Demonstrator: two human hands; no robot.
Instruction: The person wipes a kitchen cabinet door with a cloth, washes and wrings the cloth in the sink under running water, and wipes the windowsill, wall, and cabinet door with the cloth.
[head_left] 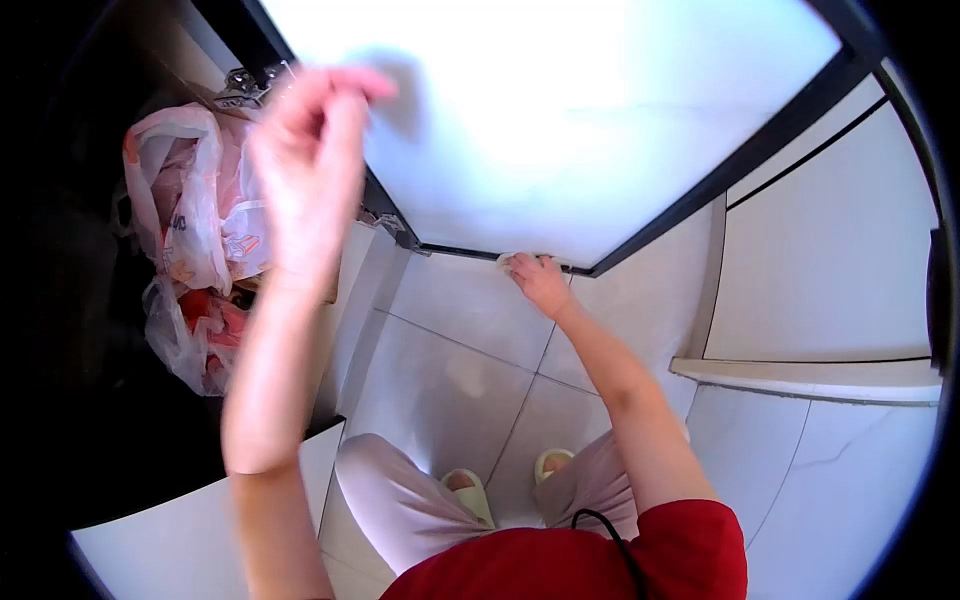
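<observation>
A cabinet door [560, 130] with a glossy white panel and a dark frame stands swung out before me. My left hand [310, 160] is raised in front of the door's hinge side, blurred by motion. Its fingers are loosely bent and apart, with nothing visible in them; whether it touches the door I cannot tell. Down at the door's bottom edge, my right hand [540, 284] presses a small pale cloth [505, 262] against the dark frame. Most of the cloth is hidden under the fingers.
Inside the dark cabinet on the left hang plastic bags [190, 220], near a metal hinge [240, 90]. White cabinet fronts [820, 240] and a ledge [800, 378] stand on the right. My slippered feet [468, 492] are on the tiled floor [450, 365].
</observation>
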